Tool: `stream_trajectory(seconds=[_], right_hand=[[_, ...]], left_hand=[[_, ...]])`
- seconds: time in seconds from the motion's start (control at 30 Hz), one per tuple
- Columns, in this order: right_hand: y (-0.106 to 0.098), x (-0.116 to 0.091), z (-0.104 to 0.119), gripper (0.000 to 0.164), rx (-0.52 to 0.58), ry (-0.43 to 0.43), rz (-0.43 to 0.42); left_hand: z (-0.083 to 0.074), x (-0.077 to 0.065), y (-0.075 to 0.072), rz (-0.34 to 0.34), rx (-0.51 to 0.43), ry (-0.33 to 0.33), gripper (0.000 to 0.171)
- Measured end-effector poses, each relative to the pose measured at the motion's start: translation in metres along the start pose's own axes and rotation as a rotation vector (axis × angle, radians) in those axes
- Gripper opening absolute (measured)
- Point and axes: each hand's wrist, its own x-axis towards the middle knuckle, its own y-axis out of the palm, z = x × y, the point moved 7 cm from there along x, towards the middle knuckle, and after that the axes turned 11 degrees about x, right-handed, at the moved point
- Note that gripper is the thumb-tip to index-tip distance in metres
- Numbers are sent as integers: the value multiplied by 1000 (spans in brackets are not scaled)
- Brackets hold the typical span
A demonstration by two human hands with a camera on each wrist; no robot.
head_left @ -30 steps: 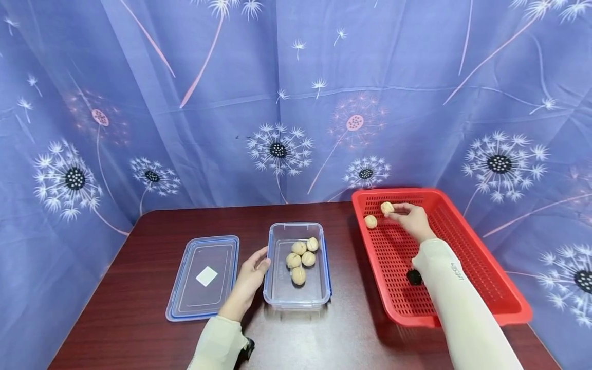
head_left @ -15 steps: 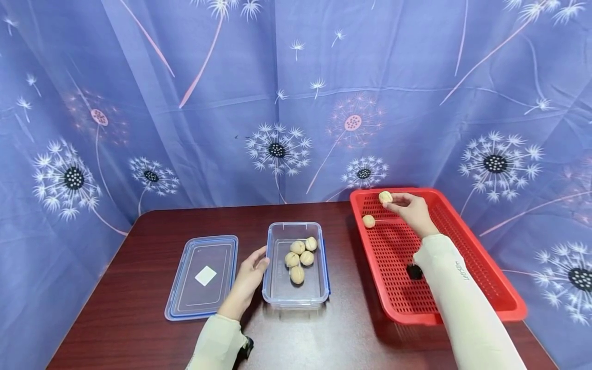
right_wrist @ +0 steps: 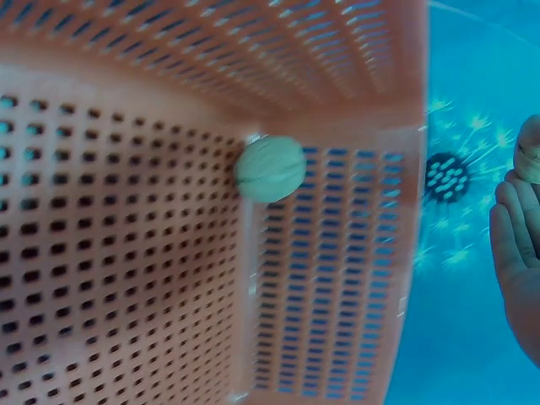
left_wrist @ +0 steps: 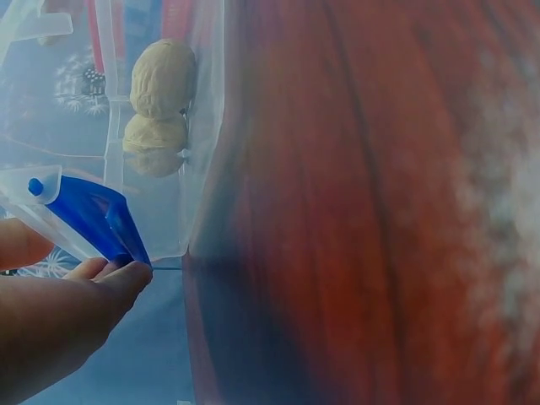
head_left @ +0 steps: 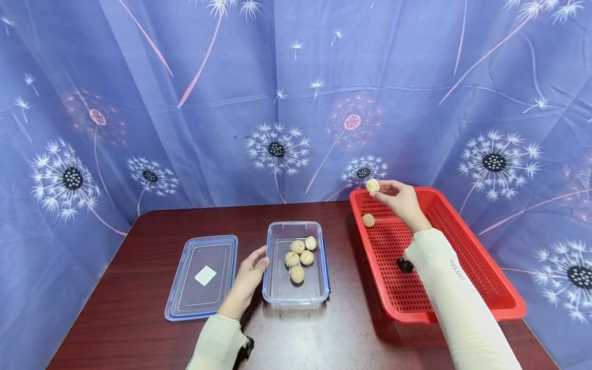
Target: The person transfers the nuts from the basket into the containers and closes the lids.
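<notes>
My right hand (head_left: 403,203) pinches a walnut (head_left: 372,185) between thumb and fingertips, above the far left rim of a red plastic basket (head_left: 393,303). One more walnut (right_wrist: 272,169) lies in the basket, against its left wall in the head view. At the table's middle stands a clear lidless food container (head_left: 282,293) with several walnuts (head_left: 297,274) in it. Relaxed fingers of my left hand (head_left: 248,277) touch the container's left side. Up close in the left wrist view, they are by its hanging blue latch flap (left_wrist: 97,215).
A clear lid (head_left: 185,293) with a blue seal and a white square label lies left of the container. The dark red wooden table (head_left: 324,344) ends at a blue dandelion-print curtain (head_left: 222,169), which stands behind and at both sides.
My right hand has lifted the walnut from inside the basket and carried it up and left to the far left rim. My left hand and the container stay in place.
</notes>
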Motion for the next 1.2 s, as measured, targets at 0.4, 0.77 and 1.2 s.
stream_trajectory(seconds=[0.4,0.77,1.2], right_hand=[[23,1,40,49,70,-64,8],[62,-5,56,44,134,-97,52],[99,-31,67,39,205,-129,104]], left_hand=[[0,1,3,8,-1,-15,45],[4,-3,5,6,4,-18,44],[-3,-2,2,-2,-10,-6,44]])
